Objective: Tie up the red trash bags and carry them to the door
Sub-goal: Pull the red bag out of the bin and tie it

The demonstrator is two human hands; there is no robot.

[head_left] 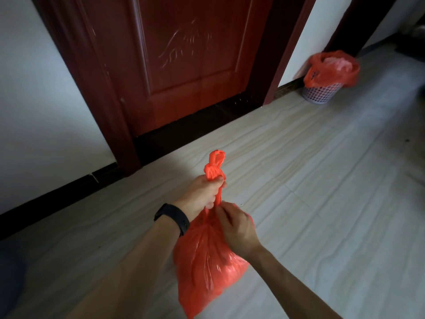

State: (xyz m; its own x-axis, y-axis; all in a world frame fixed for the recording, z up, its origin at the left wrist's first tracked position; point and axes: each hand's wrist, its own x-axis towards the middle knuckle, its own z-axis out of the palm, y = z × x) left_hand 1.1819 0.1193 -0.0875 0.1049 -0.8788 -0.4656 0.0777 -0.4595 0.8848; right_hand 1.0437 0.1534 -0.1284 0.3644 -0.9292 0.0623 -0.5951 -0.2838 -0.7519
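The left hand (black wristband) fists round the neck of a red plastic trash bag hanging before the dark red wooden door; the right hand pinches the neck just below; another red bag lines a white lattice basket

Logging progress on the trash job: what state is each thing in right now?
held red bag: neck gathered, handles twisted together.
left hand: grips the bag's handles.
right hand: pinches the bag's neck.
door: closed.
second red bag: open, untied, lining the basket.
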